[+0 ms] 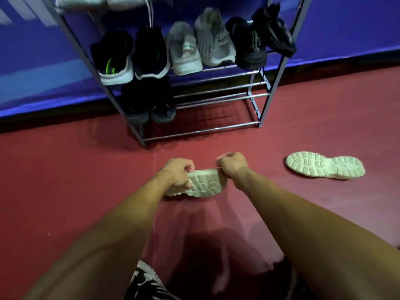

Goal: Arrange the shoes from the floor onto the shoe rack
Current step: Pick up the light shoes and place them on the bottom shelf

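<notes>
A white sneaker (203, 185) lies sole-up on the red floor in front of the shoe rack (216, 126). My left hand (178, 172) grips its left side and my right hand (232, 164) pinches its right end. Its twin, a second white sneaker (324, 165), lies sole-up on the floor to the right, apart from both hands. On the rack's middle shelf stand a black pair (132, 55), a grey pair (201, 46) and another black pair (259, 42). A dark pair (151, 102) sits at the left of the bottom shelf.
The rack stands against a blue wall (32, 61). White shoes (97, 3) show on a higher shelf at the top edge. A black-and-white shoe (142, 282) on my foot is at the bottom. Bare bars (216, 98) fill the right of the lower shelves.
</notes>
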